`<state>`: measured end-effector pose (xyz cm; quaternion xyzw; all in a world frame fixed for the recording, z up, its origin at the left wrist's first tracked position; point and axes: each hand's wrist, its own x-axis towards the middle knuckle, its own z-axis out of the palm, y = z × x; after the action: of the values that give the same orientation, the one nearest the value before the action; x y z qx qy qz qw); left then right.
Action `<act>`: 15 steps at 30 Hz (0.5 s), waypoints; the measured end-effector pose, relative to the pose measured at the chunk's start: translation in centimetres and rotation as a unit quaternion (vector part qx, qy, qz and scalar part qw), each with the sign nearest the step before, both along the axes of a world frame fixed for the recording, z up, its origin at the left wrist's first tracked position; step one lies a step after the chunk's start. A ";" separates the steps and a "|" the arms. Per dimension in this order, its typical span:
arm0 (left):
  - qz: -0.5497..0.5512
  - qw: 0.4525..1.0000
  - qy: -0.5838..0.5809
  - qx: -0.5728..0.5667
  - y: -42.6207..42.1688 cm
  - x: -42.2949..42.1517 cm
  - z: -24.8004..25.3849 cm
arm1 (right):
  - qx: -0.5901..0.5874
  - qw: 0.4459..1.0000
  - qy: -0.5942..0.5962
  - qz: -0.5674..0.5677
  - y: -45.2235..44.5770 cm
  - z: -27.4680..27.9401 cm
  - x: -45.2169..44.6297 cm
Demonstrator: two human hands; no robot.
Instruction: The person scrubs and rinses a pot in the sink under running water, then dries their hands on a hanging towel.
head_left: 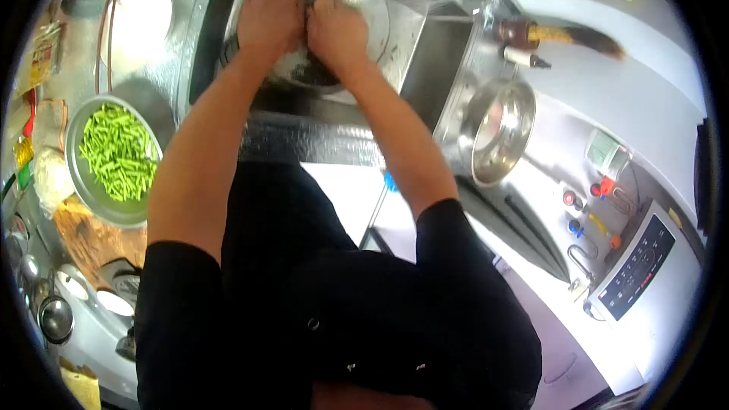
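Observation:
Both hands are over a wide metal bowl [374, 11] that sits in the sink [410, 30]. My left hand [275, 11] lies across the bowl's left side, palm down, its fingers stretched toward the far rim. Beside it, my right hand [336, 34] is closed, with the fingers curled inward; what they hold, if anything, is hidden. Something dark [311, 72] shows in the bowl below the hands, too unclear to name.
A bowl of cut green vegetables [118, 152] stands left of the sink, near a wooden board [95, 239] and long chopsticks [108, 30]. At right are an empty metal bowl [501, 133], a brush [566, 34] and an appliance with a control panel [636, 266].

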<state>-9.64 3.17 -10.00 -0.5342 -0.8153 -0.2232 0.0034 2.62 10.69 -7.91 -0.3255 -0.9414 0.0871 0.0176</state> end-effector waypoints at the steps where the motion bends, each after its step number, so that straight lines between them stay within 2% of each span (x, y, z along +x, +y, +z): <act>1: -0.003 1.000 -0.001 -0.002 -0.5 0.5 -0.2 | -0.002 1.000 -0.001 -0.003 -0.5 0.5 1.5; 3: 0.007 1.000 0.001 -0.001 0.3 0.2 -0.5 | -0.055 0.997 -0.043 -0.040 0.4 2.5 5.9; 4: -0.001 1.000 0.002 -0.011 0.3 0.1 -0.3 | -0.076 0.997 0.009 -0.023 0.8 3.7 7.8; 7: 0.013 0.999 0.019 -0.037 0.4 0.2 -0.2 | -0.048 0.998 0.024 -0.032 -0.2 1.3 3.1; 8: -0.002 0.999 0.005 -0.042 0.1 -0.2 -0.2 | -0.025 1.000 -0.017 0.000 -0.3 0.4 0.7; 11: 0.002 1.000 0.013 -0.019 0.3 0.1 -0.3 | -0.105 0.991 -0.076 -0.023 0.0 2.5 4.0; 12: 0.009 1.000 0.004 -0.029 0.4 0.3 -0.2 | -0.103 0.992 -0.064 -0.039 0.3 3.8 6.3; 15: 0.019 0.999 0.016 -0.021 0.4 0.4 -0.1 | -0.065 0.995 -0.050 -0.051 0.4 2.0 4.3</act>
<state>-9.22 3.58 -10.12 -0.5222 -0.8297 -0.1969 0.0095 6.89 11.13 -5.95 -0.3777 -0.9154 0.1309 -0.0466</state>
